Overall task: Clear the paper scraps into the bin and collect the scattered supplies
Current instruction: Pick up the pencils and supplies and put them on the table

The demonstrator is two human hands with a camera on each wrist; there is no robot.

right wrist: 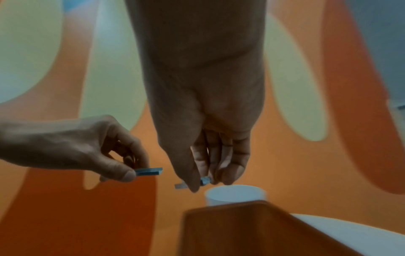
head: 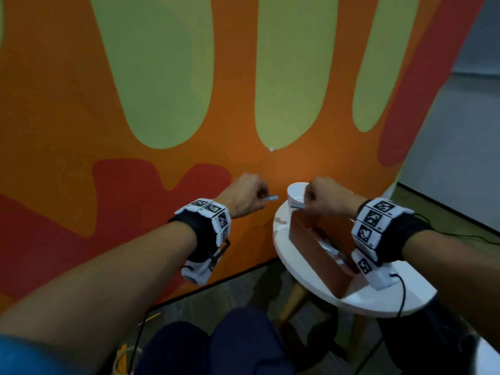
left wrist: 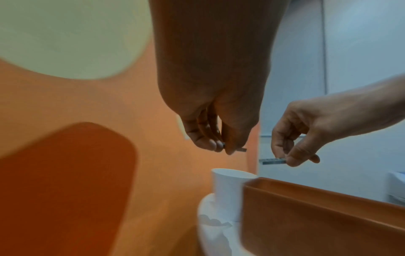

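Note:
My left hand [head: 261, 198] pinches a short grey-blue strip [head: 271, 198], like a stick of staples, in the air left of the round white table [head: 281, 239]. My right hand [head: 305, 204] pinches a second strip [head: 297, 205] just above the white paper cup [head: 293, 193]. The left wrist view shows the left hand's strip [left wrist: 241, 149], the right hand's strip [left wrist: 274, 161] and the cup [left wrist: 230, 187] below them. In the right wrist view the right hand [right wrist: 201, 183] hangs over the cup [right wrist: 234, 194]. A crumpled white paper scrap [left wrist: 215, 222] lies on the table by the cup.
A long orange-brown box [head: 316, 255] with supplies inside stands on the table under my right wrist. An orange, green and red wall [head: 189, 104] rises close behind. The table stands on wooden legs [head: 293, 299]. Cables [head: 140, 334] run across the floor by my knees.

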